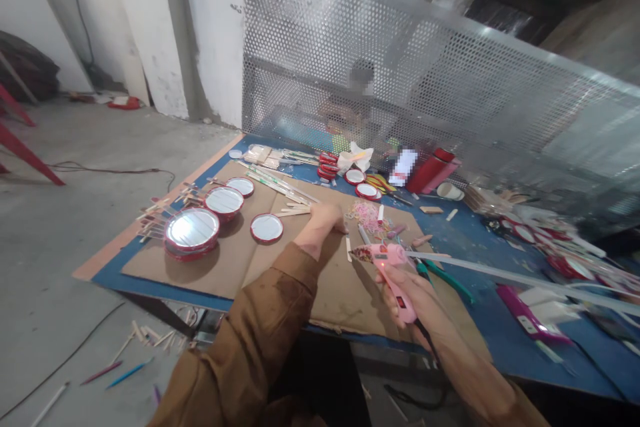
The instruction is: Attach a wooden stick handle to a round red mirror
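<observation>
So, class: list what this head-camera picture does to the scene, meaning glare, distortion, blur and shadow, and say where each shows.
Head view: glare whitens the round mirrors; wide-angle stretch slants the perforated screen and the table; things at the far right edge smear; the right hand and its pink glue gun are sharp; the light is soft and the shadows faint.

The glue gun (390, 259) is pink, with a dark, crusted nozzle pointing left and a red switch on its grip. The right hand (417, 300) holds it roughly level over the cardboard sheet (240, 260), close to the near edge of the desk (465, 240). A pale wooden stick (293, 212) lies flat on the cardboard, one end at the left hand (325, 217).
</observation>
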The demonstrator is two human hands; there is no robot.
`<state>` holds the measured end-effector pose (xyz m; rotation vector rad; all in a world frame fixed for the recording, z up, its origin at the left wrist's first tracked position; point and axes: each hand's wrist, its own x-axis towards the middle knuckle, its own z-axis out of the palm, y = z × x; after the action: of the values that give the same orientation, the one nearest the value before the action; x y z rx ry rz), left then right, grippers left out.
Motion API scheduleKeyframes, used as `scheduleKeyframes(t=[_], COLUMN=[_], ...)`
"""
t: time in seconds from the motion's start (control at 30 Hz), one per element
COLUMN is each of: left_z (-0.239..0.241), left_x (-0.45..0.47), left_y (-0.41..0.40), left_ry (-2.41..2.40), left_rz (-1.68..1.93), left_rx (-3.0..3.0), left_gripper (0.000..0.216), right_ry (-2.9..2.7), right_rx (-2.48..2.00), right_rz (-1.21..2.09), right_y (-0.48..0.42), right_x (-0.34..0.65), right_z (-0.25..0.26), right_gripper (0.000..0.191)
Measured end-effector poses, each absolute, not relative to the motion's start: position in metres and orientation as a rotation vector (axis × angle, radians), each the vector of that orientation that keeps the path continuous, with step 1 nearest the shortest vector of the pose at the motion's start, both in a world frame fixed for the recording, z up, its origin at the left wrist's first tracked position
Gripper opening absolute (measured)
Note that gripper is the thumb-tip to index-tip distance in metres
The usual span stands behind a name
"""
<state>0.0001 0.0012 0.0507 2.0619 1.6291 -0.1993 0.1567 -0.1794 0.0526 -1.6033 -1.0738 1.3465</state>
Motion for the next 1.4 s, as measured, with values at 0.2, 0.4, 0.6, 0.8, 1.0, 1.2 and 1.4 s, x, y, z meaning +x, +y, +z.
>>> scheduleKeyframes(t=[0.2, 0.4, 0.6, 0.8, 1.0, 1.2, 1.4], left_z=[0.048, 0.046, 0.045, 0.048, 0.047, 0.039, 0.038], left_x=[0.001, 0.002, 0.002, 0.001, 0.001, 0.004, 0.005], left_y=[0.003, 0.004, 0.005, 0.002, 0.004, 0.011, 0.012], left_ry=[1.629, 1.624, 1.61, 1.617, 1.629, 1.647, 1.641], left_rz=[-0.205, -0.186, -0.197, -0.204, -0.193, -0.158, -0.19], left_rx=[2.052, 2.057, 2.075, 2.08, 2.059, 2.071, 2.081], left_gripper=[0.076, 0.074, 0.073, 0.073, 0.075, 0.074, 0.077], right_ry=[-1.11, -1.138, -1.169, -1.241, -1.276, -1.244, -1.283], right_rx=[-1.585, -1.59, -1.6, -1.634, -1.643, -1.628, -1.603], right_rz=[1.376, 1.282, 1.236, 1.158, 1.21, 1.2, 1.314], right_y=[-0.185, -0.185, -0.186, -0.183, -0.178, -0.171, -0.166], right_x=[0.144, 0.137, 0.135, 0.134, 0.137, 0.139, 0.141], right_z=[0.081, 0.09, 0.09, 0.093, 0.092, 0.086, 0.089], right_gripper=[0.042, 0.038, 0.04, 0.042, 0.044, 0.044, 0.044])
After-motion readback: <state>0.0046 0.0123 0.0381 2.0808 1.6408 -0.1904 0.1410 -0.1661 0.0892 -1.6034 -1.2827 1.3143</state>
